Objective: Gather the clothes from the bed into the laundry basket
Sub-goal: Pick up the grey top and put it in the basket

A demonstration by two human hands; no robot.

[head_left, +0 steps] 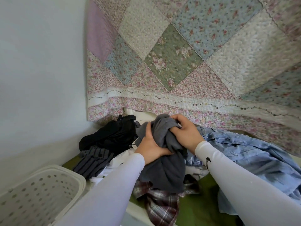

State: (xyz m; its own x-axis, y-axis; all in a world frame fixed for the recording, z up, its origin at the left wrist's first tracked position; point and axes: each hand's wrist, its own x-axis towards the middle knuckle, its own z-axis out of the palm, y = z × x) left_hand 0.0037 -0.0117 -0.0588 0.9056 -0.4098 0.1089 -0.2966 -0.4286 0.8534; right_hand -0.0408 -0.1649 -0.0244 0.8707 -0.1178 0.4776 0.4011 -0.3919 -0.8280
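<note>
Head view. Surface: bed [210, 207] with a green sheet, showing only in small patches between garments. Patchwork floral quilt [187, 51], pink, blue, green and cream diamonds with a white embroidered border, fills the upper right and drapes down to the clothes. Room: pale blue-grey wall [40, 62] at left. White perforated laundry basket [40, 193], lower left, beside the bed; nothing can be seen inside it. Clothes heaped on the bed: black garment [112, 136] at left; striped grey piece [94, 160] just below it; white item [120, 160] under the left arm; plaid shirt [161, 204] nearest the camera; light denim [254, 154] at right. Dark grey garment [164, 163] is bunched and lifted over the pile's middle, its lower part hanging onto the plaid. Left hand [149, 145] grips its left side; right hand [184, 132] is clenched on the upper bunch, both fastened on the cloth and close together. White sleeves [244, 190] cover both forearms. Obscured: basket cut off by the left and bottom edges; denim and quilt run out of frame at right; a white rail behind the pile is mostly hidden and unidentifiable.
</note>
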